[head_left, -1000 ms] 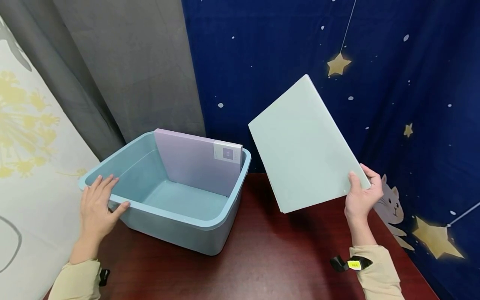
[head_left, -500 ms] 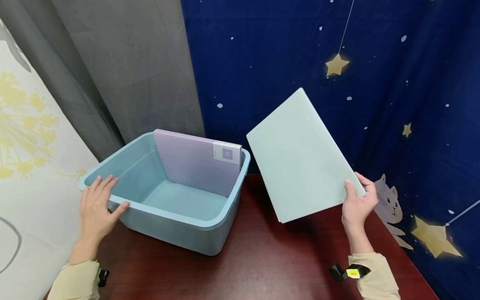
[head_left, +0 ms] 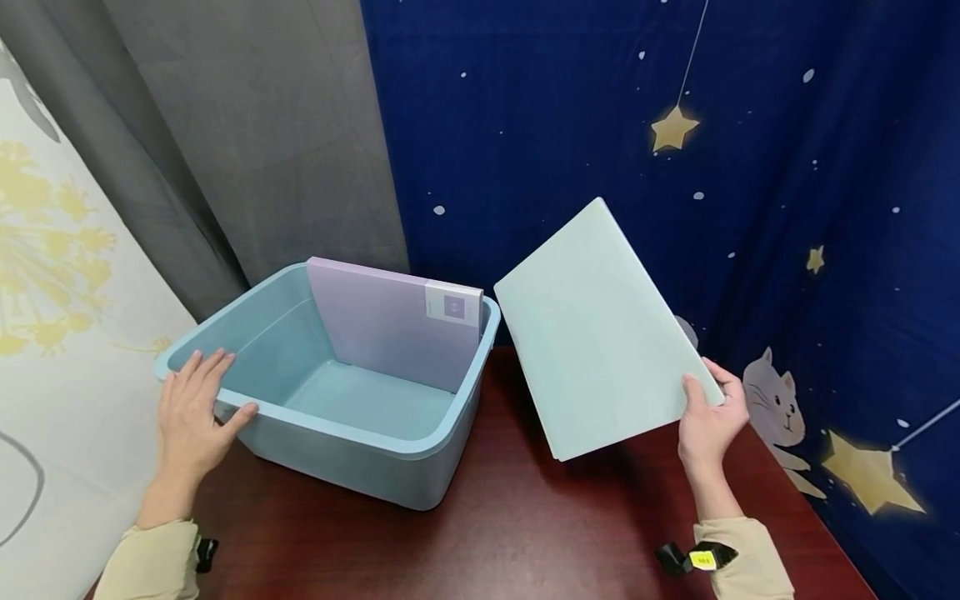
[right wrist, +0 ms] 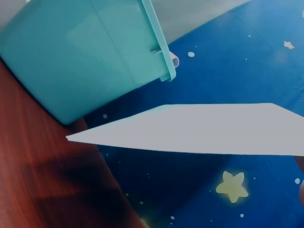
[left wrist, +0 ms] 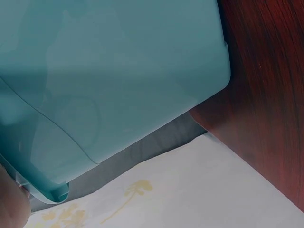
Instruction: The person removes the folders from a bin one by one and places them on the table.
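Note:
At the left, a blue plastic tub (head_left: 337, 467) stands on the table, and my left hand (head_left: 191, 421) rests on its near left rim with the fingers spread and the thumb along the front edge. Inside the tub, a flat lilac box (head_left: 382, 325) with a white label leans upright against the back wall. To the tub's right, my right hand (head_left: 711, 425) pinches a pale mint flat rectangular folder (head_left: 600, 333) by its lower right corner, thumb on the near face. The folder is tilted in the air and seen nearly edge-on in the right wrist view.
Dark red-brown wood forms the table (head_left: 517, 542). Behind it hang a grey curtain (head_left: 277, 125) and a navy curtain (head_left: 525, 100) with printed stars. A white cloth (head_left: 60, 417) with yellow flowers hangs at the left.
My right hand has lowered the mint folder and brought it slightly left. The left hand, the tub and the lilac box have stayed in place.

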`<move>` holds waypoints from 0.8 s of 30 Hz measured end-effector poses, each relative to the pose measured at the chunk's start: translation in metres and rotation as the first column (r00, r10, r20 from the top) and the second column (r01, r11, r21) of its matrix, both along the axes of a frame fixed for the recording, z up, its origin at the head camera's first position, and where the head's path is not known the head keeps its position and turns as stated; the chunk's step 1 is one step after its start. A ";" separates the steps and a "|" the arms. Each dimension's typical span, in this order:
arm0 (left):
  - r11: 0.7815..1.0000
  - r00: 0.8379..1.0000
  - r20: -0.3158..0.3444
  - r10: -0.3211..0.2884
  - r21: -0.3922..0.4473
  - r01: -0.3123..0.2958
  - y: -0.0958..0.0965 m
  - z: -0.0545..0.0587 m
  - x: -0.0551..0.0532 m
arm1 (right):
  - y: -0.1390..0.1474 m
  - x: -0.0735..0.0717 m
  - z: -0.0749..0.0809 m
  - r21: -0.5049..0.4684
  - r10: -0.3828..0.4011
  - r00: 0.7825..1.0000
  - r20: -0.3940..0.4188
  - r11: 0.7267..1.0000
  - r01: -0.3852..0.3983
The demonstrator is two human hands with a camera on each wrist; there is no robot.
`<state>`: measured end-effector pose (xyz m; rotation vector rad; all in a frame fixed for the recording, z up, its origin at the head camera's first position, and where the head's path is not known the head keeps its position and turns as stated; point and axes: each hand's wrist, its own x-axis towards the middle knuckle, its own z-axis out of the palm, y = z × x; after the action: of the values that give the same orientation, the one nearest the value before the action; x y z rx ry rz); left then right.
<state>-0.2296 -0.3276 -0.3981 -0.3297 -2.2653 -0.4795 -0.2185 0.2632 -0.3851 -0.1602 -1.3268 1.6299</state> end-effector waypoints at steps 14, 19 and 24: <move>1.000 1.000 -0.020 0.000 0.000 0.000 0.002 0.000 0.000 | -0.002 0.002 -0.017 0.035 -0.012 0.994 0.111 0.999 0.008; 1.000 1.000 -0.018 0.003 -0.001 -0.003 0.001 0.001 0.000 | -0.005 0.001 -0.020 0.042 -0.009 0.991 0.132 0.999 0.004; 1.000 1.000 -0.016 0.002 -0.002 -0.002 0.000 0.000 -0.001 | -0.008 0.002 -0.026 0.052 -0.014 0.986 0.167 0.999 0.005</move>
<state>-0.2301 -0.3272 -0.3979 -0.3309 -2.2500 -0.4722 -0.2163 0.2552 -0.4108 -0.2771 -1.4918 1.6003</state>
